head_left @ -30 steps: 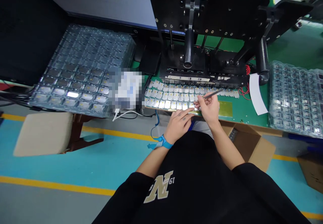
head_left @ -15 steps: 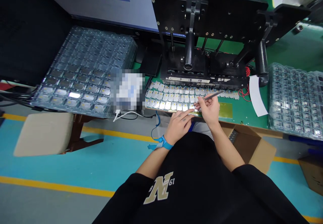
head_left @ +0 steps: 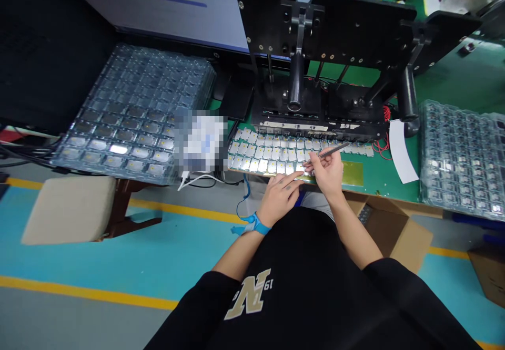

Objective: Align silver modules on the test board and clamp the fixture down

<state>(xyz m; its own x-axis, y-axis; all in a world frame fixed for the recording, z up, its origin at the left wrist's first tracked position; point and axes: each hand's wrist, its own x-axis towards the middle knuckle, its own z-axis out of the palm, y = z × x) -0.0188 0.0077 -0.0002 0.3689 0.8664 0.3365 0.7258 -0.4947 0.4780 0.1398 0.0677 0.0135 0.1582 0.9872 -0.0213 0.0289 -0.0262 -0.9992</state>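
My right hand [head_left: 328,172] is shut on a pair of slim metal tweezers [head_left: 330,151], their tips low over the near row of a panel of small white-and-silver modules [head_left: 268,153]. The panel lies on a green workbench [head_left: 374,182]. My left hand [head_left: 280,196] rests with its fingers flat on the panel's near edge, close to my right hand's fingertips. A blue antistatic strap [head_left: 255,224] circles my left wrist. The tweezer tips are partly hidden by my fingers.
A black metal press fixture [head_left: 315,95] stands just beyond the panel. Stacked clear trays of components lie to the left [head_left: 130,113] and right [head_left: 460,161]. A pixelated white object [head_left: 201,142] sits left of the panel. A cardboard box [head_left: 394,234] stands below the bench edge.
The view has shifted slightly. My hands and the tweezers stay in nearly the same place over the panel.
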